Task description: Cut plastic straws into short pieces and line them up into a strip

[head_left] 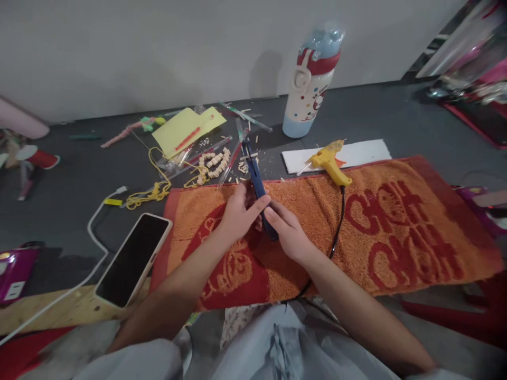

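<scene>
Both of my hands close around a long dark blue hand tool [258, 182] with a narrow, forked far end; its exact kind does not show clearly. My left hand [240, 211] grips it from the left, thumb along its side. From the right, my right hand [289, 229] holds its near end, the thumb tip close to the left thumb. The tool is tilted over the orange and red towel [309, 211], its tip pointing away toward small pale cut pieces [243, 167]. Beside those pieces lies a string of pale beads [216, 162].
A yellow glue gun [328, 161] rests on a white slab [368, 153], its black cord crossing the towel. Behind stands a bottle [311, 89]. Leftward are yellow paper [178, 129], yellow cord [152, 195], a phone [134, 258], a white cable [90, 227] and a red spool [41, 158].
</scene>
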`<action>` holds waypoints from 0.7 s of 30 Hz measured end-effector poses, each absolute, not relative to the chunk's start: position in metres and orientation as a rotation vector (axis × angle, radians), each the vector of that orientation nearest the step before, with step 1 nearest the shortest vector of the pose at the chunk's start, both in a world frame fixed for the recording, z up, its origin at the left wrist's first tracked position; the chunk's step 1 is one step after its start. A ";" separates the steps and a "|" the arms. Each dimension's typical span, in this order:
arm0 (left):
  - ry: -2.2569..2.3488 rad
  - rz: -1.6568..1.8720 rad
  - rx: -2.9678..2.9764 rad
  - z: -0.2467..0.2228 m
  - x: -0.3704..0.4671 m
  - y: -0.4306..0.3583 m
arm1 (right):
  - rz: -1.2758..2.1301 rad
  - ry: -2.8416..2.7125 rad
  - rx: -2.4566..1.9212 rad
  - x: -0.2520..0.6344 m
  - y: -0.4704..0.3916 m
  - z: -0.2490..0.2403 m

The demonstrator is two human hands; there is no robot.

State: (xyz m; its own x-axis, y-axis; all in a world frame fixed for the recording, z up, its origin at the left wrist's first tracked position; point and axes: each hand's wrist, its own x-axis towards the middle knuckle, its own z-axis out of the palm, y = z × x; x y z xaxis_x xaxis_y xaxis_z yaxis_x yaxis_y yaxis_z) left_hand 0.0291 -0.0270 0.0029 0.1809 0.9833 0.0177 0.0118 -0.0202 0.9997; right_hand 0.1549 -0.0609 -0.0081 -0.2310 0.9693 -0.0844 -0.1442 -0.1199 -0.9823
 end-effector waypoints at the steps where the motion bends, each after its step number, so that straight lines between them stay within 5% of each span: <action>1: 1.047 1.082 1.274 0.004 0.031 -0.028 | 1.517 -1.217 -1.032 0.155 -0.061 -0.010; 21: 1.162 1.100 1.083 0.012 0.039 -0.031 | 1.520 -1.222 -1.084 0.156 -0.065 -0.009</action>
State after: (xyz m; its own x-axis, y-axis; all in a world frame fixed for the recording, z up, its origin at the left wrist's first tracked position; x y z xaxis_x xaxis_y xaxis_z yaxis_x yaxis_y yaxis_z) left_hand 0.0387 -0.0308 0.0117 0.0718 0.9889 -0.1304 -0.0761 0.1358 0.9878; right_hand 0.1560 -0.0648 -0.0088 -0.2324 0.9673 -0.1012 -0.1088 -0.1292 -0.9856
